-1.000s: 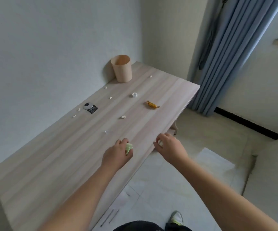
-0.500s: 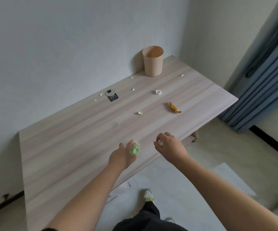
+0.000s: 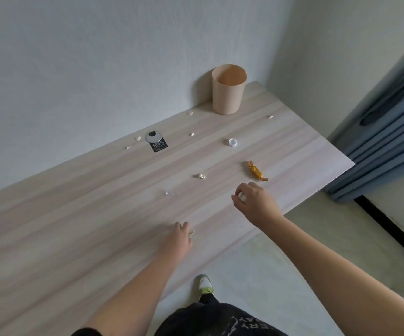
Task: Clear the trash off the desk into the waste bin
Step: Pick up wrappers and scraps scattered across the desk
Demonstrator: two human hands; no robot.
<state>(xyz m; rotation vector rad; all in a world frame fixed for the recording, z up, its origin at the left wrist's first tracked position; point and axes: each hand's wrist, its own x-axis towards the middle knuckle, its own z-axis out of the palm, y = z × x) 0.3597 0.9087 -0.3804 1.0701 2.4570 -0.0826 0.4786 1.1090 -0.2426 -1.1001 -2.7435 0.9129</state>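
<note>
A tan waste bin [image 3: 228, 93] stands at the far end of the wooden desk [image 3: 75, 226], against the wall. My left hand [image 3: 178, 241] hovers over the desk's near edge, closed on a crumpled pale green scrap [image 3: 191, 234] that peeks out by the fingers. My right hand [image 3: 254, 202] is further out, fingers curled around a small white piece [image 3: 242, 197]. A gold candy wrapper [image 3: 256, 171] lies just beyond the right hand. A white paper crumb [image 3: 201, 176], a clear scrap [image 3: 168, 193] and a white bottle cap [image 3: 233, 142] lie on the desk.
A black label with a round silver disc [image 3: 156, 141] lies near the wall with several white crumbs around it. More crumbs lie near the bin. Blue curtains [image 3: 389, 132] hang at the right. My foot [image 3: 205, 286] is on the floor below the desk edge.
The view has swung left and closer to the desk. My right hand has reached forward toward the gold wrapper. My left hand has sunk lower, hiding most of the green scrap.
</note>
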